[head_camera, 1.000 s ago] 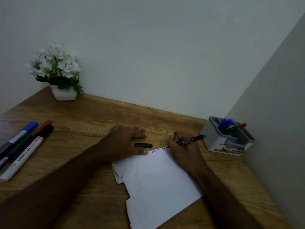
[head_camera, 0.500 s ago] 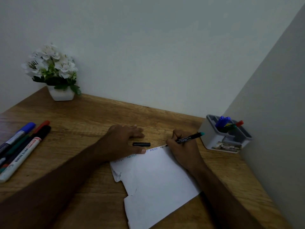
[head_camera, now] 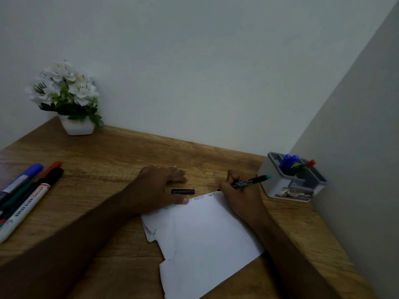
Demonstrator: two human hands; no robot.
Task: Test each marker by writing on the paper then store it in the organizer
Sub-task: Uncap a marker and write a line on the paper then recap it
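Observation:
A white sheet of paper (head_camera: 203,238) lies on the wooden desk with rows of small letters along its top edge. My right hand (head_camera: 239,195) grips a black marker with a teal end (head_camera: 251,181), its tip at the paper's top right corner. My left hand (head_camera: 157,186) lies flat with fingers spread, its thumb pressing the paper's top edge. The marker's black cap (head_camera: 183,191) rests on the desk between my hands. A grey-white organizer (head_camera: 289,186) at the right wall holds blue, green and red markers. Several more markers (head_camera: 26,197) lie at the left.
A white pot of white flowers (head_camera: 69,98) stands in the back left corner. A wall runs close along the right side of the desk (head_camera: 112,160), just behind the organizer. The paper's lower left edge is torn.
My right hand has shifted slightly rightward along the paper's top edge while writing. The left hand and the cap have stayed in place.

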